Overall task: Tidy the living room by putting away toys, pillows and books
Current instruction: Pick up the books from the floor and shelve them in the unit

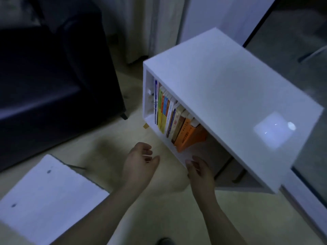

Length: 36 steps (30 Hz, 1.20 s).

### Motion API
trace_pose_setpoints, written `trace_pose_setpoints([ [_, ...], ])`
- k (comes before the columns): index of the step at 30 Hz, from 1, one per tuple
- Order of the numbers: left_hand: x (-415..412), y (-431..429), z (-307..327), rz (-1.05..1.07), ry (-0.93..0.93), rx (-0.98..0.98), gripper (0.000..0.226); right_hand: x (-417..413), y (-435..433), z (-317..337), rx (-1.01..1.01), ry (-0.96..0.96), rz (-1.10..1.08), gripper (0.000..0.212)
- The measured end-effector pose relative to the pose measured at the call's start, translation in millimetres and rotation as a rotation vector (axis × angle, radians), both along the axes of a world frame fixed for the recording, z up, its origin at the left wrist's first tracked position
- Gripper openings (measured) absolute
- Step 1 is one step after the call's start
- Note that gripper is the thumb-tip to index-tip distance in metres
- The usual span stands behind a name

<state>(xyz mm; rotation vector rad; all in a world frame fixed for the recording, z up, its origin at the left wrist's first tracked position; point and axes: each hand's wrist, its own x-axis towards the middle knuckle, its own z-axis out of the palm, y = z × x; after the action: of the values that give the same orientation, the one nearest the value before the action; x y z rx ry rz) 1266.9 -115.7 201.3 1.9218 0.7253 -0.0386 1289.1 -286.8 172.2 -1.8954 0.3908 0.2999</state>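
Observation:
A white side cabinet [230, 96] stands on the floor with an open shelf facing me. Inside it a row of books [169, 115] stands upright, and the last orange book [192, 138] leans to the right. My left hand [141, 161] hovers over the floor just in front of the shelf, fingers loosely curled, holding nothing. My right hand [199, 169] rests at the shelf's front edge below the orange book, fingers apart and empty.
A dark sofa [53, 76] fills the left side. A white low table [47, 197] sits at the lower left. Pale curtains [141, 27] hang behind the cabinet, and a glass panel [292, 41] with a dark frame runs along the right.

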Motion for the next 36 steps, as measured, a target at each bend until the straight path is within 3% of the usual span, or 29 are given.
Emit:
trace_pose_setpoints([
  [5,-18,0,114,-0.012,0.017,-0.034,0.027,-16,3,128,-0.025,-0.006,0.038,0.033],
  [11,-39,4,308,-0.072,0.012,0.008,0.023,-33,-4,326,-0.031,0.011,-0.005,0.029],
  [18,-51,12,480,-0.145,-0.122,0.055,0.018,-43,-1,493,0.045,-0.083,-0.027,0.033],
  [26,-32,-3,547,-0.191,-0.179,0.041,0.02,-35,-22,563,0.128,-0.159,-0.105,0.032],
  [36,44,-52,570,-0.293,-0.217,0.136,0.019,35,-65,580,0.158,-0.206,-0.159,0.032],
])
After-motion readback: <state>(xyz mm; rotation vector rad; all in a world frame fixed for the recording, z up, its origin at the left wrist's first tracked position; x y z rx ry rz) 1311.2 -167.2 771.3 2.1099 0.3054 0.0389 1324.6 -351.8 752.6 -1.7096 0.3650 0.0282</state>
